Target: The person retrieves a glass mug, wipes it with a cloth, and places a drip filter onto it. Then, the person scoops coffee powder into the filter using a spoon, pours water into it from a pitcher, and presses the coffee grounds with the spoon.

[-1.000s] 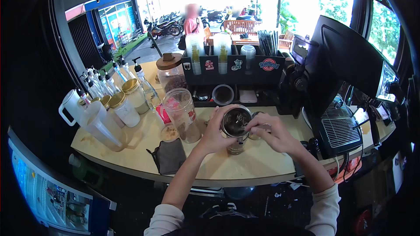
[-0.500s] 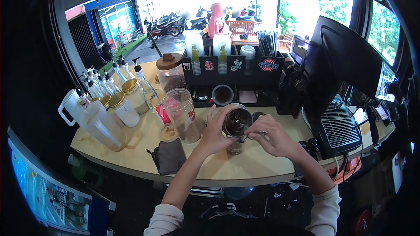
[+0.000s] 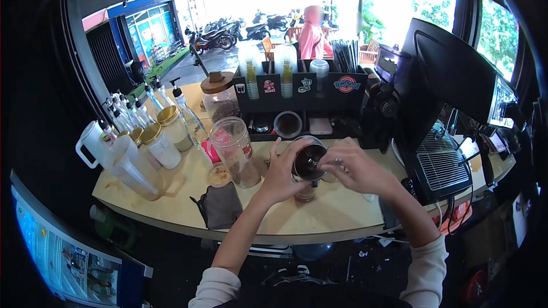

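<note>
My left hand is wrapped around a round cup, tilted so its mouth faces me, with dark brown contents inside. Below it, a clear glass with something brownish in it stands on the counter, partly hidden by the tilted cup. My right hand is closed at the cup's right rim, pinching a thin metal utensil; its far end is hidden in the cup. Left of my hands stands a tall clear plastic jug with red print, beside a dark folded cloth.
Gold-lidded jars, a clear pitcher and pump bottles stand at left. A black organizer holds stacked plastic cups behind my hands. A drip grate and a black monitor are at right. A person in pink is outside.
My right hand has risen and turned slightly over the cup's mouth. The cup has barely shifted in my left hand. The person in pink has moved right.
</note>
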### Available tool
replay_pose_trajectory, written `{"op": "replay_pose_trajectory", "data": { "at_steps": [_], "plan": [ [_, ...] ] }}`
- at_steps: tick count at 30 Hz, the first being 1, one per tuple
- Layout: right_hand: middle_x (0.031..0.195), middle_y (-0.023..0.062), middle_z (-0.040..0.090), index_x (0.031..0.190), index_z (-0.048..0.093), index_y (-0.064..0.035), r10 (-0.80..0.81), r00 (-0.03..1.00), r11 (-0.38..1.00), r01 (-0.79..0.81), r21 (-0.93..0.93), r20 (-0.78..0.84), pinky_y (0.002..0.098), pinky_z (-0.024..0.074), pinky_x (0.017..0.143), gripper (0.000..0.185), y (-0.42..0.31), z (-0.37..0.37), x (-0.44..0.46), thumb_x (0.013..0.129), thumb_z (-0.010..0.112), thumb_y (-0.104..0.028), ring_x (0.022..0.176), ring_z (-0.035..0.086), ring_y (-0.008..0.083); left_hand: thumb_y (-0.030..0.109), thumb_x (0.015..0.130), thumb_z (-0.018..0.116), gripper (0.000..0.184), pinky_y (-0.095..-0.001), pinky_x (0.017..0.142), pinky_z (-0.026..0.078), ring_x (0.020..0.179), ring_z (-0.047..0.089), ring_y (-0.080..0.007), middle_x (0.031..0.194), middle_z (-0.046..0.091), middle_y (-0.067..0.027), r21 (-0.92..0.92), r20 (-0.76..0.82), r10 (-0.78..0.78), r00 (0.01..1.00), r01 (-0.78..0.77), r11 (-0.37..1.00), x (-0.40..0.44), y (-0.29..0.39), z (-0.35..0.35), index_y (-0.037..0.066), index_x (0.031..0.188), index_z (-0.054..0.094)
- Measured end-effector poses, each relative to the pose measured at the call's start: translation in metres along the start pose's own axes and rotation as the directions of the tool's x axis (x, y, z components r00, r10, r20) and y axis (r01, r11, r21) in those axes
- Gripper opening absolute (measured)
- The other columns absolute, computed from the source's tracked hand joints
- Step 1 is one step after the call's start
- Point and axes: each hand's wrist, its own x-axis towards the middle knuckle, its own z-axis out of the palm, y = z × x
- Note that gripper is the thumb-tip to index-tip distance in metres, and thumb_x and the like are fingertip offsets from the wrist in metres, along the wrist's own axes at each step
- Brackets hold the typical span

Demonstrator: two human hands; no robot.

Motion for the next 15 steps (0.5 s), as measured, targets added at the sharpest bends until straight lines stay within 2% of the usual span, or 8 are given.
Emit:
{"op": "replay_pose_trajectory", "data": {
  "at_steps": [2,6,8,13,15],
  "plan": [
    [0.080,0.0081,0.059,0.089,0.063,-0.0046,0.018,0.998,1.000,-0.017,0.017,-0.066,0.0357,0.0375,0.080,0.010,0.004,-0.007,0.004,0.087,0.059,-0.013,0.081,0.055,0.0237,0.018,0.056,0.080,0.089,-0.0517,0.113,0.009,0.126,0.044,-0.0224,0.133,0.048,-0.0051,0.010,0.002,0.009,1.000,-0.009,1.000,0.000,0.001,-0.002,0.017,0.134,0.036],
    [0.080,0.0086,0.059,0.088,0.064,-0.0046,0.015,0.999,0.999,-0.014,0.033,-0.028,0.0355,0.0375,0.080,0.009,0.002,0.001,0.005,0.087,0.059,-0.013,0.080,0.054,0.0242,0.019,0.057,0.080,0.088,-0.0514,0.113,0.009,0.127,0.044,-0.0219,0.132,0.048,-0.0050,-0.009,0.007,0.028,1.000,-0.028,1.000,0.000,-0.001,0.000,0.016,0.133,0.037],
    [0.079,0.0091,0.057,0.086,0.064,-0.0050,0.067,0.989,0.995,-0.057,0.083,-0.129,0.0357,0.0376,0.081,0.009,0.004,-0.002,0.007,0.087,0.059,-0.013,0.080,0.054,0.0245,0.020,0.057,0.080,0.086,-0.0506,0.113,0.009,0.127,0.044,-0.0215,0.132,0.049,-0.0049,-0.026,-0.029,0.004,1.000,-0.005,1.000,-0.002,0.000,0.000,0.016,0.133,0.038],
    [0.079,0.0076,0.060,0.086,0.064,-0.0060,0.043,0.988,0.995,-0.028,0.099,-0.151,0.0345,0.0379,0.079,0.005,0.004,0.011,0.008,0.085,0.060,-0.009,0.080,0.053,0.0236,0.020,0.057,0.080,0.085,-0.0487,0.113,0.010,0.127,0.043,-0.0214,0.132,0.049,-0.0047,-0.091,-0.114,0.004,0.993,-0.014,0.996,-0.005,-0.004,0.010,0.016,0.132,0.040],
    [0.076,0.0065,0.060,0.084,0.064,-0.0054,0.003,0.976,0.999,0.007,0.045,-0.218,0.0341,0.0378,0.079,0.005,0.010,0.008,0.009,0.085,0.060,-0.008,0.078,0.053,0.0231,0.021,0.057,0.080,0.085,-0.0481,0.113,0.011,0.127,0.044,-0.0216,0.132,0.049,-0.0047,-0.106,-0.125,0.000,0.992,-0.014,0.994,-0.006,-0.006,0.010,0.016,0.131,0.040]
  ]
}}
